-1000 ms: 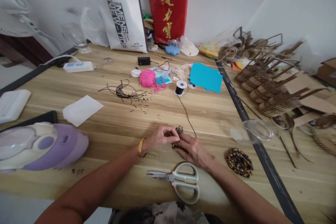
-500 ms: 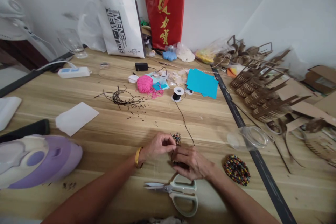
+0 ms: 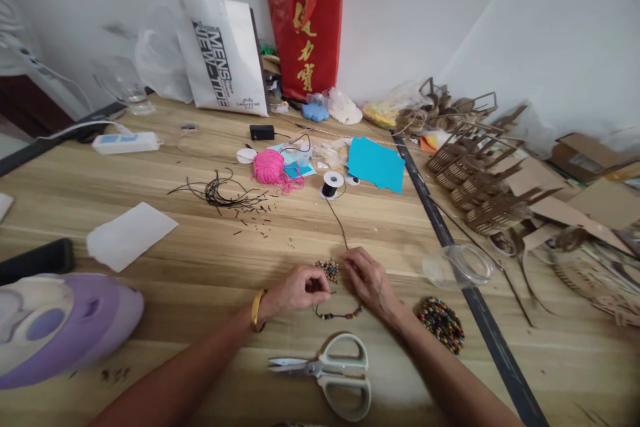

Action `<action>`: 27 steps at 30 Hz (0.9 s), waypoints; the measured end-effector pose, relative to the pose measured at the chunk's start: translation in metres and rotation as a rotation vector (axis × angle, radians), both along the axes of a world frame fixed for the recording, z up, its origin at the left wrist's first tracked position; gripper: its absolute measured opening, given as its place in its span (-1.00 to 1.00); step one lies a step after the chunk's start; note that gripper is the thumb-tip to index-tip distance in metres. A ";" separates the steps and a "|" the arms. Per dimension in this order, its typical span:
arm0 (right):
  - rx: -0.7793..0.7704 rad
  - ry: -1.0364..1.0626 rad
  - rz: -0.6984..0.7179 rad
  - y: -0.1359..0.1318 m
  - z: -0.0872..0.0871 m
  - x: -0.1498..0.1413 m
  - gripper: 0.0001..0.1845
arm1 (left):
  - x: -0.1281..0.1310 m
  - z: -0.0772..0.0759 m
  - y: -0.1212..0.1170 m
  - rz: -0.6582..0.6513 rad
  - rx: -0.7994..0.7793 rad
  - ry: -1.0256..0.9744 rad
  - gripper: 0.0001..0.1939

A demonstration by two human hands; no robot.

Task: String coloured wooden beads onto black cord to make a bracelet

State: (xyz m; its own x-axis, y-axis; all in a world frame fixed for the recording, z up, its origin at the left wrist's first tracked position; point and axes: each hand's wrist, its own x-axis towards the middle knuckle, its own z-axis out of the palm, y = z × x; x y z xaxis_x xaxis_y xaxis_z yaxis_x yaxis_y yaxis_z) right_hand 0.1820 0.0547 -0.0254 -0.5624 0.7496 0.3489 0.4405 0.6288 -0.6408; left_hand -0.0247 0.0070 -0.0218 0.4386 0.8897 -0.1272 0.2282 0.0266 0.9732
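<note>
My left hand [image 3: 299, 288] pinches the tip of a thin black cord [image 3: 337, 219], which pokes out past the fingertips. My right hand [image 3: 371, 280] is closed at the same cord where it runs up toward a white spool [image 3: 329, 191] wound with black. Between the hands, a short string of small coloured beads [image 3: 341, 315] hangs on a loop of cord at the table surface. A small pile of loose beads [image 3: 327, 270] lies just beyond my left fingertips. Cream-handled scissors [image 3: 345, 373] rest below both hands, blades pointing left.
A coil of multicoloured beads [image 3: 441, 325] lies right of my right forearm. Cut black cords [image 3: 220, 193], pink yarn [image 3: 269, 167] and blue sheets [image 3: 376, 164] are farther back. A purple-and-white appliance [image 3: 95, 327] stands left; woven baskets [image 3: 480, 190] stand right.
My hands have moved apart: the right went up and away along the cord, uncovering the beaded string. My left hand still pinches the cord tip. The view has shifted slightly.
</note>
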 end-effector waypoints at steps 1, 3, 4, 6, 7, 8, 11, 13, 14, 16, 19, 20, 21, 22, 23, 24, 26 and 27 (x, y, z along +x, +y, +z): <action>0.004 -0.007 -0.006 0.001 0.000 0.000 -0.79 | 0.000 0.001 -0.001 -0.020 0.019 0.041 -0.90; 0.006 -0.003 -0.013 0.001 0.000 0.000 -0.75 | 0.001 0.004 -0.003 -0.033 0.069 0.103 -0.93; 0.002 0.008 -0.008 0.001 0.001 -0.001 -0.73 | 0.001 0.006 -0.005 -0.033 0.110 0.123 -0.94; -0.020 0.032 0.021 -0.001 0.002 -0.005 -0.69 | 0.003 0.010 -0.008 -0.024 0.237 0.154 -0.94; -0.038 0.041 0.042 -0.002 0.002 -0.007 -0.66 | 0.003 0.012 -0.009 -0.017 0.321 0.175 -0.94; -0.058 0.044 0.066 -0.003 0.002 -0.009 -0.64 | 0.004 0.014 -0.011 -0.002 0.398 0.195 -0.93; -0.101 0.006 0.123 -0.006 0.001 -0.014 -0.57 | 0.006 0.018 -0.015 0.051 0.509 0.262 -0.94; -0.092 -0.047 0.152 -0.007 -0.002 -0.015 -0.51 | 0.009 0.018 -0.019 0.089 0.519 0.313 -0.94; -0.079 -0.073 0.164 -0.008 -0.003 -0.016 -0.49 | 0.010 0.018 -0.020 0.110 0.520 0.335 -0.94; -0.038 -0.117 0.183 -0.008 -0.006 -0.016 -0.44 | 0.014 0.014 -0.023 0.136 0.520 0.369 -0.93; 0.043 -0.172 0.210 -0.009 -0.011 -0.017 -0.39 | 0.021 0.006 -0.026 0.156 0.535 0.444 -0.86; 0.074 -0.189 0.218 -0.010 -0.012 -0.018 -0.37 | 0.023 0.003 -0.027 0.161 0.547 0.491 -0.85; 0.103 -0.204 0.223 -0.010 -0.013 -0.018 -0.36 | 0.024 0.000 -0.027 0.162 0.564 0.544 -0.85; 0.127 -0.216 0.225 -0.011 -0.014 -0.018 -0.34 | 0.026 -0.003 -0.027 0.161 0.589 0.579 -0.83; 0.146 -0.225 0.227 -0.011 -0.015 -0.019 -0.32 | 0.027 -0.005 -0.027 0.154 0.601 0.610 -0.81; 0.159 -0.233 0.229 -0.012 -0.015 -0.019 -0.30 | 0.027 -0.006 -0.026 0.146 0.611 0.631 -0.78; 0.172 -0.245 0.238 -0.013 -0.015 -0.018 -0.25 | 0.028 -0.007 -0.025 0.128 0.629 0.655 -0.76; 0.177 -0.252 0.244 -0.013 -0.015 -0.018 -0.23 | 0.029 -0.007 -0.025 0.119 0.635 0.661 -0.75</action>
State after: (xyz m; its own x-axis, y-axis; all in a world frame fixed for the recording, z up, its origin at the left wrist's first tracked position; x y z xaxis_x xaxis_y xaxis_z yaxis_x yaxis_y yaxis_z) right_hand 0.1640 0.0416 -0.0400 -0.8013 0.5238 0.2891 0.3940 0.8256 -0.4038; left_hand 0.0039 -0.0179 -0.0292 0.3516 0.9127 0.2081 0.7726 -0.4084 0.4861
